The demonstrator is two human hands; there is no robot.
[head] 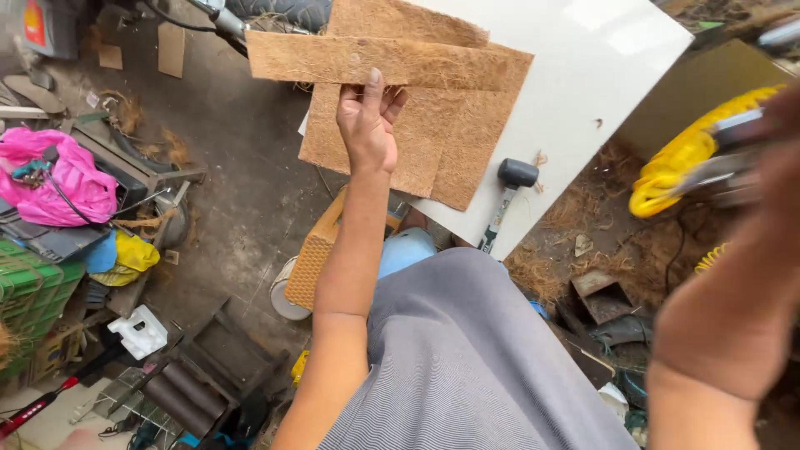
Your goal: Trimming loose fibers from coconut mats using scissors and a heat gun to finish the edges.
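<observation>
At twelve o'clock on the white board (583, 75), gripping a strip of coir matting (333, 60) with the left hand (367, 125), fingers closed over its lower edge, laying it crosswise over the coir mat (450, 142). Blurring at three o'clock, the right hand (733, 275), grip impossible to tell, near a yellow tool (683, 158). Squaring the strip's edges before letting go, probably, with the rubber mallet (508, 196) lying at five o'clock.

Person is wearing a grey finely striped garment (475, 358); 2 forearms are showing bare, with no sleeves reaching them.
</observation>
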